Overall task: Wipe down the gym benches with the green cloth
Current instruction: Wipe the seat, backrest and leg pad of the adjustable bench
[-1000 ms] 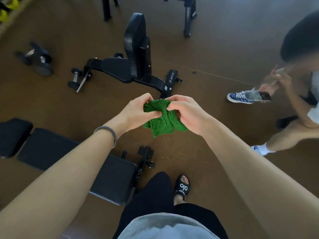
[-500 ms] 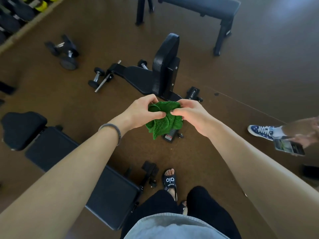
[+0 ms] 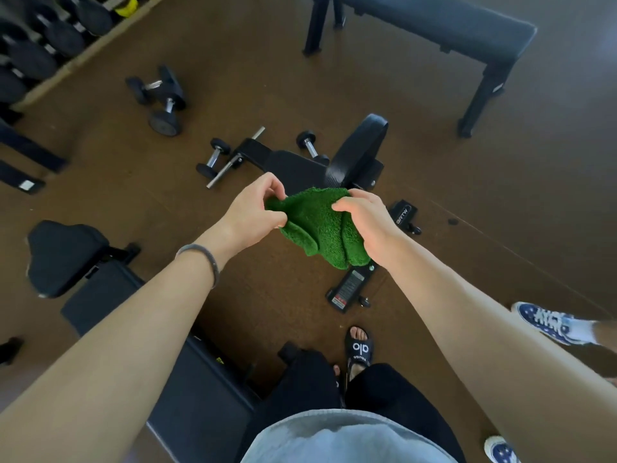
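Green cloth (image 3: 320, 225): a crumpled terry cloth held in the air in front of the person, above the brown floor (image 3: 450, 182), touching no bench.

Left hand (image 3: 257, 212): thumb and fingers pinch the cloth's left edge. A grey band (image 3: 203, 253) circles the left wrist.

Right hand (image 3: 370, 225): fingers curl over the cloth's right side and grip it; the lower folds hang below this hand.

Benches:
- Adjustable bench (image 3: 320, 162), black, on the floor directly beyond the hands, with its back pad raised steeply. Its frame continues under the cloth and reappears below it, towards the person.
- Flat bench (image 3: 444, 25), black, stands at upper right, well apart from the hands.
- Padded bench (image 3: 110, 295), black, lies at lower left beneath the left forearm, with a separate seat pad (image 3: 63, 252) at its far end.

Other items:
- Two hex dumbbells (image 3: 160, 98) lie on the floor at upper left.
- Dumbbell rack (image 3: 43, 38) runs along the top left corner.
- Black slide sandal (image 3: 359, 349) on the person's foot, near the frame end of the adjustable bench.
- Blue patterned sneaker (image 3: 547, 322) of a second person at the right edge.
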`<state>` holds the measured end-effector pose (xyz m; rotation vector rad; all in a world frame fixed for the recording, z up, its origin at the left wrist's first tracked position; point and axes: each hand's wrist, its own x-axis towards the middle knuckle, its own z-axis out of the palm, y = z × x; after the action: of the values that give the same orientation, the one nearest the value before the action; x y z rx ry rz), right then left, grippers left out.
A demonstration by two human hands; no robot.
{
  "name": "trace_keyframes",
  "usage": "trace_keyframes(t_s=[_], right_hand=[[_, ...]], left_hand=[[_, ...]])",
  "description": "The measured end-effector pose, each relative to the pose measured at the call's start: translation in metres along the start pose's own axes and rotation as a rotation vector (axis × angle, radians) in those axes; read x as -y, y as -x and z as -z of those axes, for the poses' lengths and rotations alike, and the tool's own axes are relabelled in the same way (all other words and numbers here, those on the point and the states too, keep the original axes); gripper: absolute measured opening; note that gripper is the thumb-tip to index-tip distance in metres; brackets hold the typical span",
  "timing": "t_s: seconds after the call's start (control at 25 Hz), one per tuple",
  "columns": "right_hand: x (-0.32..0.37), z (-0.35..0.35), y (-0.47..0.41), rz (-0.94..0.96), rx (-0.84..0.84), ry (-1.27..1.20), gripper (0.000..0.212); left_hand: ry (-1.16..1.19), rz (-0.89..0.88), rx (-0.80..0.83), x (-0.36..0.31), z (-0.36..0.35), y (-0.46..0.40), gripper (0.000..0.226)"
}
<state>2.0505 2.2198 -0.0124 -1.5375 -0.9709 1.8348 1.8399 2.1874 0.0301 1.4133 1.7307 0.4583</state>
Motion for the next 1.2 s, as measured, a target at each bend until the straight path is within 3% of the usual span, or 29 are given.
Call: trace_keyframes(t_s=[0.24,0.52,0.64,0.84,1.04,1.2], right_hand=[[0.043,-0.036,-0.069,-0.091,0.045,-0.099,0.013],[0.053,-0.095,-0.168,-0.094,0.179,-0.123,0.029],[0.049,-0.135,-0.225,-0.140,0.002,-0.235,0.030],[0.049,-0.185,-0.288,-0.150,-0.302,-0.215,0.019],[0.041,-0.179,-0.323,-0.148,-0.544,-0.243,0.015],[0.015,-0.156,-0.364,-0.040,-0.850,0.011,0.016]], left_hand=[[0.216,0.171,-0.003,0.006,0.031,-0.066,0.031],[0.137,0.124,0.112,0.060,0.086,-0.188,0.029],[0.111,0.112,0.243,0.099,0.119,-0.256,0.028],[-0.074,0.042,0.398,0.140,0.161,-0.345,0.046],[-0.168,-0.020,0.372,0.150,0.151,-0.406,0.050],[-0.202,0.028,0.330,0.180,0.119,-0.452,0.051]])
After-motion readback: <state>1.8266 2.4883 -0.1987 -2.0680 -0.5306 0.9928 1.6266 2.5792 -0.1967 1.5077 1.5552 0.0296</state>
